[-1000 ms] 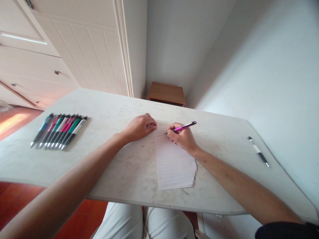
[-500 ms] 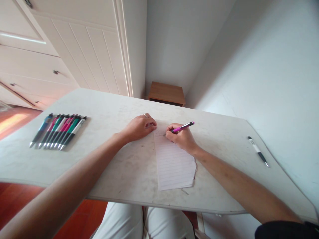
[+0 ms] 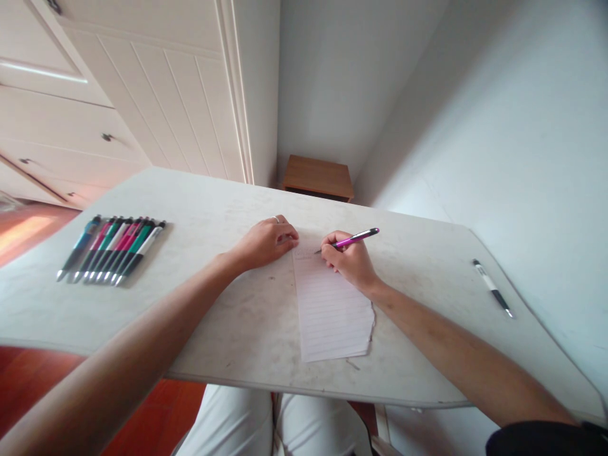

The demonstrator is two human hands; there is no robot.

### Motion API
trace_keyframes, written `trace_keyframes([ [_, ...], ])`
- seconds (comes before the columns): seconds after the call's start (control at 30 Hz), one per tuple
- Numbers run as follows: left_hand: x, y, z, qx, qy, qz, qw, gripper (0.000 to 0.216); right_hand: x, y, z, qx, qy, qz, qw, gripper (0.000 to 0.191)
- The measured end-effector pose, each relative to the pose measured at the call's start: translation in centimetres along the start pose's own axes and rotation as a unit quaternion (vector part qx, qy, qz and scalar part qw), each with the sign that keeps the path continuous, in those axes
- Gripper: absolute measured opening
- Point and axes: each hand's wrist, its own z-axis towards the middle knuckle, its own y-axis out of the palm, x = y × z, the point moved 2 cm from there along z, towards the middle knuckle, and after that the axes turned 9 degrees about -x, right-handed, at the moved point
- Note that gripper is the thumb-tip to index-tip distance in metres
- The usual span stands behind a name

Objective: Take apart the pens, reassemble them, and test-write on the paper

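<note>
Right hand (image 3: 352, 263): closed on the magenta pen (image 3: 357, 238) near its tip, with the rear end raised toward the upper right of the frame. The tip is at or just above the lined paper (image 3: 335, 316), beside faint marks at the top of the sheet; contact cannot be confirmed. Left hand (image 3: 268, 242): part-open, fingers loosely bent, gripping nothing visible, fingertips at the sheet's upper-left corner.

The step in hand appears to be writing. Recommended practice:
1. Press the corner lightly with the left fingertips so that the sheet does not slide.
2. Guide the tip along the ruled lines using small finger movements.
3. Slide the right hand lightly; a heavy drag may crease or shift the paper.

Edges and room: the paper lies at the centre of the frame on the counter (image 3: 237, 335), its lower end near the counter's front edge. The sheet's ragged right edge, beside the right forearm, could catch. The far edge passes beyond both hands. At frame left, the row of pens (image 3: 118, 250) lies well apart from the left hand, allowing sideways movement. At frame right, the white-and-black pen (image 3: 492, 287) lies near the counter's edge; avoid jolts.
</note>
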Motion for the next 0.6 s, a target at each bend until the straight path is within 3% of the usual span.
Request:
trace_keyframes([
  [0.33,-0.11,0.03,0.02,0.000,0.002,-0.002,1.000,0.021,-0.20,0.07,-0.11,-0.019,-0.039,-0.062,0.997,0.009],
  [0.6,-0.09,0.04,0.04,0.002,-0.002,-0.002,1.000,0.021,0.09,-0.12,-0.05,0.005,-0.019,-0.029,0.999,0.008],
])
